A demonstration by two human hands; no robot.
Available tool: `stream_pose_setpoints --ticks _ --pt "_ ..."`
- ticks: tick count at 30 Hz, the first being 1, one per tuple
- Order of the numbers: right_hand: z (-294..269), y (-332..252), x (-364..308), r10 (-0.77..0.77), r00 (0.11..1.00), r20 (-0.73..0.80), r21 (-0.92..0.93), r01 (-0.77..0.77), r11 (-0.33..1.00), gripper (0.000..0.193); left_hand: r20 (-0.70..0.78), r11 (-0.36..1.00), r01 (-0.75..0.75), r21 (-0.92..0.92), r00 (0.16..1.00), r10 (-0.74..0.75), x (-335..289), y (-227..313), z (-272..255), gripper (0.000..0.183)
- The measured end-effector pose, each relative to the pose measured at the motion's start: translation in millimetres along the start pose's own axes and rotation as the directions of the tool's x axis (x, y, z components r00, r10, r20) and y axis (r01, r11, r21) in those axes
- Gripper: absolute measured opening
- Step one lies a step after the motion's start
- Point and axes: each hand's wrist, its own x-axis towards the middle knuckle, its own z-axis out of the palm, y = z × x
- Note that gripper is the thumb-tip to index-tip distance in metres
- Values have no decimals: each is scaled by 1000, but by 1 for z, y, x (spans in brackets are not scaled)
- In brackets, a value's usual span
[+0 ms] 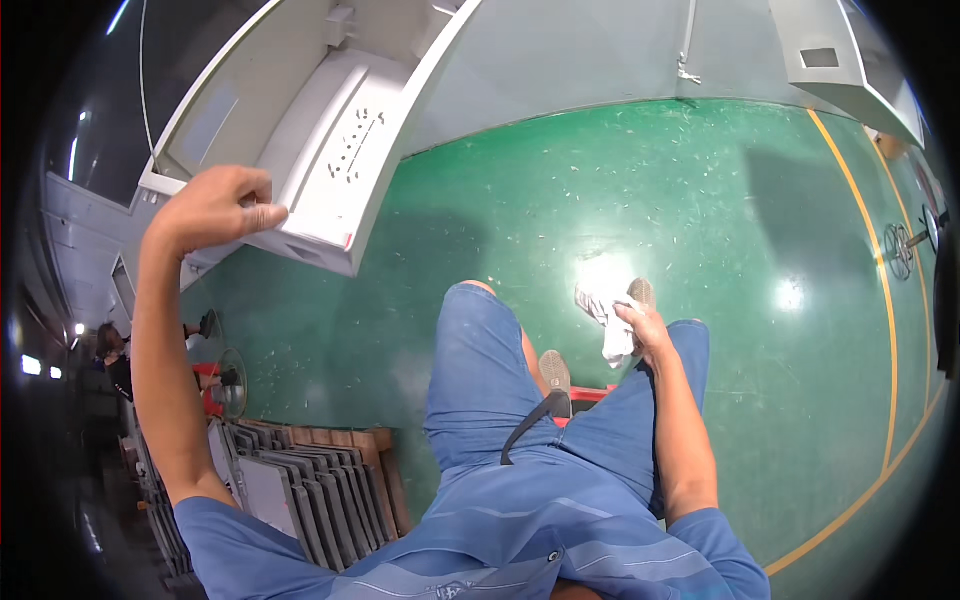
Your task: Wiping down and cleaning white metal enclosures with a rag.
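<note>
A large white box-like cabinet with an open inside stands at the upper left. Small dark holes or slots mark its inner panel. My left hand is over the cabinet's near edge, fingers curled and thumb bent toward them. What it grips, if anything, is hidden, and I cannot tell whether it touches the edge. Low beside my knee, my right hand is closed around a crumpled white cloth, which hangs loosely from the fingers.
Grey flat panels stand in a row at the lower left, by a wooden frame. Another person is farther left. A white housing is at the upper right, and a fan stands past the yellow floor line.
</note>
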Motion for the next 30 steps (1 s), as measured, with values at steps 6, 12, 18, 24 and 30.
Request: stream_pose_setpoints --ticks 6,12,18,24,30 --pt "0 -10 -1 36 996 83 177 -51 983 34 25 983 178 39 983 -180 -7 -30 10 31" --pt "0 -7 -1 44 998 38 201 -51 978 33 -138 976 214 -43 966 -218 8 -15 2 34" --pt "-2 -14 -11 10 1000 10 221 -12 975 28 -315 964 -39 -264 948 -48 71 28 -3 44" --pt "1 -13 -7 -102 991 -91 403 131 906 34 -346 673 -161 -722 926 -149 131 65 0 59" --pt "0 -6 6 -94 995 -26 383 97 919 35 -390 765 -7 -644 863 -320 211 60 12 64"
